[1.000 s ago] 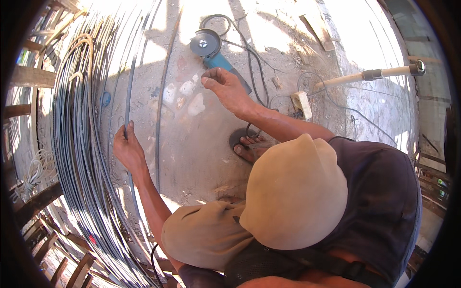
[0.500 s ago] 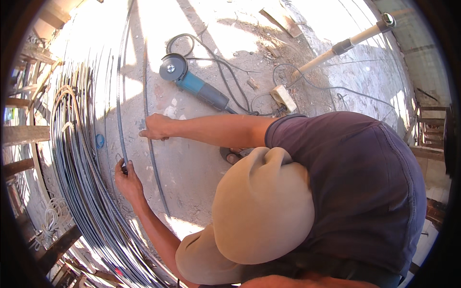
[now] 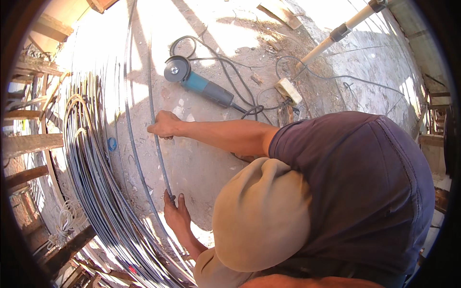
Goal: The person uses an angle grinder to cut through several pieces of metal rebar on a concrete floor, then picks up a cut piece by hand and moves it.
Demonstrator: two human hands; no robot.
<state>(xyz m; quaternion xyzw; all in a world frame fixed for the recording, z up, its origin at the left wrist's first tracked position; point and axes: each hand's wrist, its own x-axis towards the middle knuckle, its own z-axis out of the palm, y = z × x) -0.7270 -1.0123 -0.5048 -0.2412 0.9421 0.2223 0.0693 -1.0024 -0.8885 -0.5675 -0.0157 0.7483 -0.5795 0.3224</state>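
Note:
A thin steel rod [image 3: 161, 156] runs lengthwise over the dusty concrete. My right hand [image 3: 165, 125] is closed around its middle, the arm reaching across from the right. At the rod's near end my left hand [image 3: 176, 213] has its fingers and thumb around it, covering the tip. A small dark bit shows between that thumb and finger, too small to name. Left of this rod lies a second, longer steel rod [image 3: 130, 129], apart from both hands. Beyond my right hand, an angle grinder [image 3: 206, 91] with a teal and black body rests on the ground.
A large bundle of steel rods [image 3: 93, 177] curves along the left, beside a blue ring [image 3: 112, 144]. The grinder's cable [image 3: 230, 72] loops toward a pale block [image 3: 287, 91]. A tan pole [image 3: 321, 48] leans at the far right. Wooden beams [image 3: 31, 144] edge the left; white rope [image 3: 67, 221] hangs there.
My left hand has moved right and nearer, from the longer rod to the near end of the other rod. My right hand stays on that rod. The view has shifted slightly.

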